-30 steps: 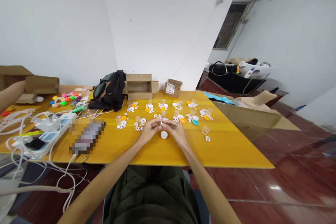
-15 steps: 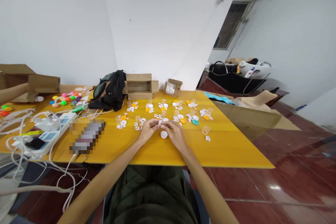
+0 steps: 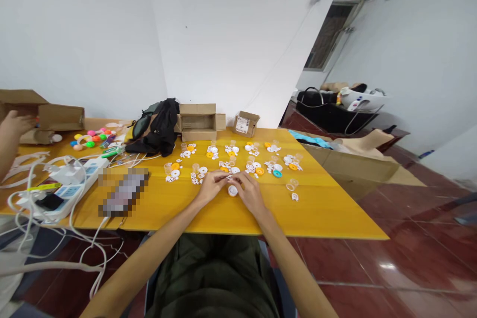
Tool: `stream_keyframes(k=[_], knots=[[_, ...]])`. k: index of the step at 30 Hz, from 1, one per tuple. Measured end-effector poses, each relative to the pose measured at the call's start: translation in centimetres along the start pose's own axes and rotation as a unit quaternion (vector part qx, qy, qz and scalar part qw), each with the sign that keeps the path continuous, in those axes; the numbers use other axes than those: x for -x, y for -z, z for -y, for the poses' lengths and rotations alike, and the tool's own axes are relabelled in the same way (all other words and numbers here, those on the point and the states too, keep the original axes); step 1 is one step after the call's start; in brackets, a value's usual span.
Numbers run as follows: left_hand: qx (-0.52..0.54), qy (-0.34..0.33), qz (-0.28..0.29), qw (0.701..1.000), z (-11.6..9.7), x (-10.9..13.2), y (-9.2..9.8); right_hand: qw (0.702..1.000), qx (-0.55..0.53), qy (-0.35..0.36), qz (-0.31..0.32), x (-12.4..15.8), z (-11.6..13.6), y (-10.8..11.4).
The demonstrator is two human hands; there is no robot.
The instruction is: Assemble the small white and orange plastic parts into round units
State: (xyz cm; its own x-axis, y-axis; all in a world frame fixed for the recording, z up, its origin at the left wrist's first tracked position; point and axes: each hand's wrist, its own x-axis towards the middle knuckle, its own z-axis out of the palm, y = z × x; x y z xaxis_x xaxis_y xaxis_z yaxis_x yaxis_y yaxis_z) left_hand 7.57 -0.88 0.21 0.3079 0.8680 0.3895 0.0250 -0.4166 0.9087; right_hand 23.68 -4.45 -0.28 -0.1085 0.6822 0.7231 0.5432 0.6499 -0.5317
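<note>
My left hand (image 3: 212, 186) and my right hand (image 3: 249, 190) meet fingertip to fingertip over the table. Pinched between them is a small white plastic piece (image 3: 230, 177), mostly covered by the fingers; its exact kind does not show. Just below the fingertips a round white cap-like part (image 3: 233, 191) with an orange edge stands on the table. Off to the right of my right hand lie a white piece with dark holes (image 3: 294, 197) and a clear ring (image 3: 289, 187).
Clusters of white discs, orange rings (image 3: 259, 171), a teal ring (image 3: 277, 174) and clear cups (image 3: 167, 169) cover the yellow table (image 3: 320, 213). Left are a phone (image 3: 125, 194), a power strip (image 3: 74, 191) and cables. Cardboard boxes (image 3: 198, 121) stand behind. Another person's hand (image 3: 17, 124) is far left.
The white piece between my fingertips has turned and shows less. At the far left the other person's arm has drawn back from the open box, and its hand now shows.
</note>
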Motion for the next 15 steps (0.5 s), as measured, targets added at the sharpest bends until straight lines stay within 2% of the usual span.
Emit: stream_keyframes(k=[7, 15], knots=[[-0.033, -0.033, 0.01, 0.999, 0.12, 0.11, 0.12, 0.999, 0.03, 0.02, 0.012, 0.09, -0.28, -0.08], [-0.051, -0.052, 0.02, 0.997, 0.03, 0.15, 0.06, 0.997, 0.067, 0.024, -0.008, 0.26, -0.36, -0.14]])
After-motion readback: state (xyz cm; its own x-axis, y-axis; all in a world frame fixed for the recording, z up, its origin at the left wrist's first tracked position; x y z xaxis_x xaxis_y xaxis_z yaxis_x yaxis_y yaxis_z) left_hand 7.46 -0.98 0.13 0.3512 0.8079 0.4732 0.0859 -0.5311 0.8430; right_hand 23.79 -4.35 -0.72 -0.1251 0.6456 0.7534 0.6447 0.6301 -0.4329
